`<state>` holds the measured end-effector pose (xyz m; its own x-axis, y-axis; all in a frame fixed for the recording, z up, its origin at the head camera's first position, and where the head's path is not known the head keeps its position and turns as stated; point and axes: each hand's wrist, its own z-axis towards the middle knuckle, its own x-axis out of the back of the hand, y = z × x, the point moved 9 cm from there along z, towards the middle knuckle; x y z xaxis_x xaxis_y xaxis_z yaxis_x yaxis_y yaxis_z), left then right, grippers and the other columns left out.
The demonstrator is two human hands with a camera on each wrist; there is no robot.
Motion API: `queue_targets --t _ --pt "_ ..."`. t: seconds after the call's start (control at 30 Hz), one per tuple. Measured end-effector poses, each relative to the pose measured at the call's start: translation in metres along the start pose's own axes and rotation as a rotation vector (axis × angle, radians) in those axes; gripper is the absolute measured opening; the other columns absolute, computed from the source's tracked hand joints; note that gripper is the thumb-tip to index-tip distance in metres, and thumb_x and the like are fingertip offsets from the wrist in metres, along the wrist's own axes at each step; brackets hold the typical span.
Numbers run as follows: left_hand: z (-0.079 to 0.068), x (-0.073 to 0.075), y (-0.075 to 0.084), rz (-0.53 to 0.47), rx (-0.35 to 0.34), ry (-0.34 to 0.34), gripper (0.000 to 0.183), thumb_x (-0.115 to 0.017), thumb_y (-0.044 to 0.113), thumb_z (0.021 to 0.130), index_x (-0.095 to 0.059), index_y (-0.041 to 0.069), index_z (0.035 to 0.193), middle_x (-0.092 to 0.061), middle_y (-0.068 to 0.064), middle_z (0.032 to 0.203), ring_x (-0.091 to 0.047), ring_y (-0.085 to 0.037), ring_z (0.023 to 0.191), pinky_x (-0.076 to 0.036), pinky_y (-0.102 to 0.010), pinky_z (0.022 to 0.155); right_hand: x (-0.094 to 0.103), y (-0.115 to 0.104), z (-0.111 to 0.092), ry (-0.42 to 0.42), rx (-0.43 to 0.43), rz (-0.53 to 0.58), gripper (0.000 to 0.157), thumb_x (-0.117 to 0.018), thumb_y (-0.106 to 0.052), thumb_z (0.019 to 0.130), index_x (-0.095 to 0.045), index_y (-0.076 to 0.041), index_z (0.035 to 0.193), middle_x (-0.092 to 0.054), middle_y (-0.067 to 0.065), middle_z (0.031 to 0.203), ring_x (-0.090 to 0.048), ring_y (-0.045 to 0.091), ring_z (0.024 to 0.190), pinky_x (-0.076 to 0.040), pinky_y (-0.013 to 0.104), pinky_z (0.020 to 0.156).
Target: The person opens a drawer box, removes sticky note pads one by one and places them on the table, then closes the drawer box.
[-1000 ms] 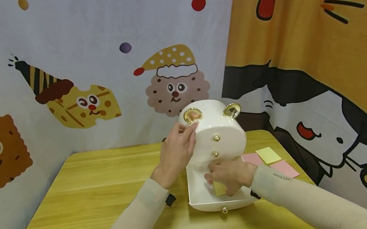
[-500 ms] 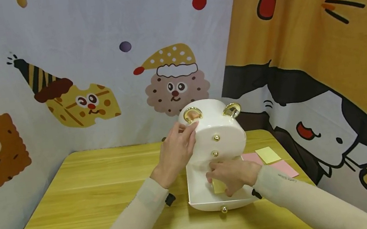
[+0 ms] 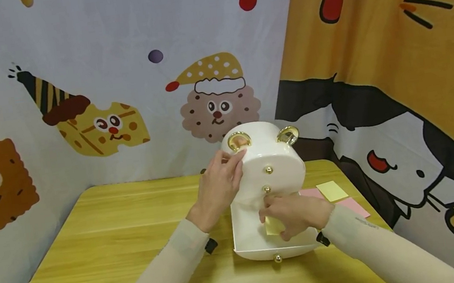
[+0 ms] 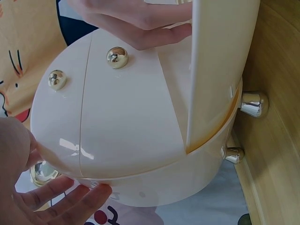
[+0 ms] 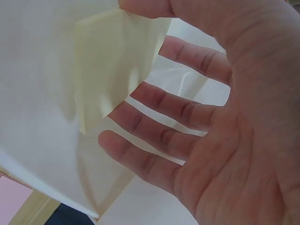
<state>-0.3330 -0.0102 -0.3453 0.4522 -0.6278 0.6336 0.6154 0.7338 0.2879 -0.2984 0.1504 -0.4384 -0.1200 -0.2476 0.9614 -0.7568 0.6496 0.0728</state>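
Note:
A white storage box [image 3: 272, 174] with gold ear-shaped trims and gold knobs stands on the table, its bottom drawer [image 3: 246, 241] pulled out. My left hand [image 3: 219, 188] rests against the box's upper left side; in the left wrist view its fingers [image 4: 77, 201] touch the shell near one ear. Inside the drawer, my right hand [image 3: 297, 213] pinches a pale yellow sticky note pad [image 3: 273, 226]. Seen from the right wrist, the thumb lies on one edge of the yellow pad [image 5: 117, 61], and fingertips reach behind it.
Right of the box lie another yellow sticky note pad [image 3: 331, 191] and pink ones, one pink pad [image 3: 353, 207] nearer the table's right edge. The wooden table [image 3: 136, 234] extends to the left. Printed cloth [image 3: 109, 32] hangs behind it.
My right hand has shifted slightly to the right and up within the drawer, the yellow pad moving a little with it. My left hand stays on the box.

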Motion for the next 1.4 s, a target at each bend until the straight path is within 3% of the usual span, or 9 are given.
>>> queue_targets --t 0.23,0.6,1.03,1.3,1.4 --pt "-0.001 0.002 0.002 0.008 -0.004 0.011 0.036 -0.062 0.025 0.123 -0.077 0.02 0.155 -0.071 -0.016 0.123 -0.078 -0.032 0.107 -0.071 -0.044 0.07 0.007 0.0 -0.005 0.059 0.023 0.047 0.053 -0.104 -0.028 0.081 -0.076 -0.026 0.126 -0.068 0.0 0.12 -0.061 0.012 0.094 -0.059 0.029 0.076" --pt "0.0 0.001 0.001 0.008 0.001 0.003 0.036 -0.061 0.026 0.123 -0.076 0.022 0.156 -0.071 -0.016 0.124 -0.078 -0.031 0.108 -0.071 -0.044 0.069 0.012 0.001 -0.014 0.114 0.04 0.097 0.054 -0.101 -0.024 0.082 -0.074 -0.024 0.128 -0.065 0.001 0.124 -0.06 0.01 0.087 -0.059 0.028 0.078" --pt "-0.002 0.003 0.003 0.028 -0.019 0.044 0.034 -0.064 0.024 0.122 -0.078 0.019 0.152 -0.071 -0.016 0.121 -0.077 -0.031 0.103 -0.07 -0.044 0.069 0.02 0.009 -0.028 0.185 0.02 0.16 0.055 -0.099 -0.02 0.083 -0.077 -0.022 0.134 -0.065 0.005 0.133 -0.065 0.009 0.095 -0.062 0.028 0.086" --pt "-0.001 0.001 0.002 0.027 -0.007 0.023 0.035 -0.062 0.025 0.123 -0.078 0.02 0.154 -0.071 -0.017 0.122 -0.075 -0.031 0.101 -0.07 -0.043 0.067 0.026 0.013 -0.038 0.233 0.012 0.181 0.057 -0.099 -0.019 0.084 -0.077 -0.021 0.136 -0.066 0.006 0.135 -0.067 0.013 0.103 -0.065 0.031 0.088" --pt "-0.001 0.0 0.001 0.028 0.001 0.009 0.036 -0.061 0.026 0.123 -0.077 0.021 0.155 -0.07 -0.017 0.123 -0.075 -0.031 0.102 -0.069 -0.042 0.066 0.026 0.016 -0.041 0.246 -0.006 0.18 0.057 -0.099 -0.02 0.084 -0.076 -0.023 0.137 -0.065 0.005 0.136 -0.067 0.013 0.102 -0.064 0.031 0.082"
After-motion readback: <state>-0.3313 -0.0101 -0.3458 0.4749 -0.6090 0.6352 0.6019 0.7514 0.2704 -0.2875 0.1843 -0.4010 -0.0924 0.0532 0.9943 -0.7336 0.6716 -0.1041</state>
